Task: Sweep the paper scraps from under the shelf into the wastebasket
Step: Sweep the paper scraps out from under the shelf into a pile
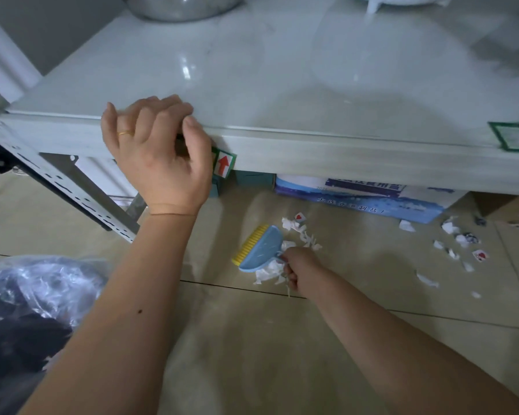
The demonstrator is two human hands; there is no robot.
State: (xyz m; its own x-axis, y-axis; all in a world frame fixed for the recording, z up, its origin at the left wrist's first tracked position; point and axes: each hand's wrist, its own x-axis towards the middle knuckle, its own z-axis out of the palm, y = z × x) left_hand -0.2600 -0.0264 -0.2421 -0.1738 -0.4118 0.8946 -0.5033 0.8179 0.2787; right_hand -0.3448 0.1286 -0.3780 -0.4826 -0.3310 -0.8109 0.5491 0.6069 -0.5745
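My left hand (156,151) grips the front edge of the pale shelf (342,151). Low on the tiled floor, my right hand (297,269) holds the handle of a small blue brush with yellow bristles (256,250). Its bristles point left, away from a bunch of white paper scraps (300,235) lying beside and under the brush. More scraps (459,244), some printed with red hearts, are scattered to the right in front of the shelf. The wastebasket (21,319), lined with a clear plastic bag, stands at the lower left.
A blue and white carton (372,196) sits under the shelf, with a teal box (216,187) to its left. A perforated metal shelf leg (81,202) slants down at the left. A brown cardboard box (498,202) is at the far right.
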